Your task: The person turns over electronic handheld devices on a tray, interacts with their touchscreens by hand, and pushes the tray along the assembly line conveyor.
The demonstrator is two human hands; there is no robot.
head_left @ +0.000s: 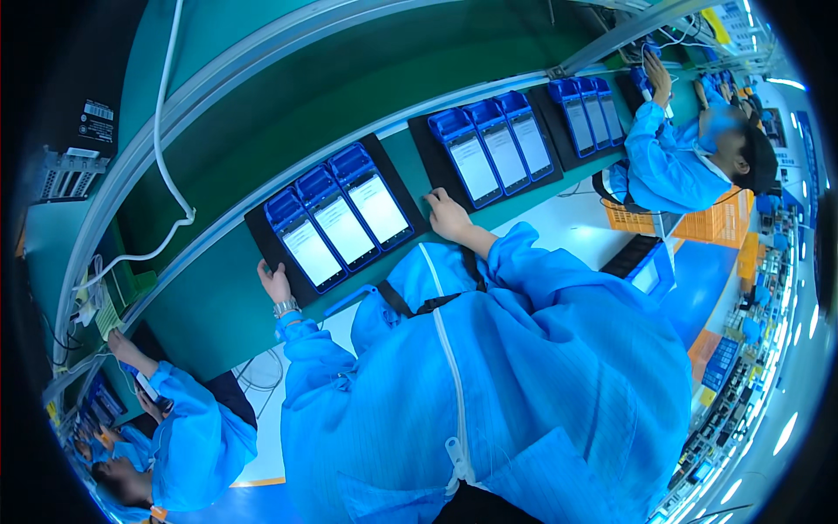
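Jacket (541, 349); hands (449, 218) beside mat edges (264, 236)

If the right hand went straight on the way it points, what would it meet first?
Probably the black mat to its left, under three devices, across a strip of green table; depth is hard to judge.

Room to pass: green tabletop strip (410, 162) between two black mats (394, 179); blue handheld devices (345, 231) flank it

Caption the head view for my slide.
Bare left hand and right hand flank three lit-screened blue handheld devices on a black rectangular mat.
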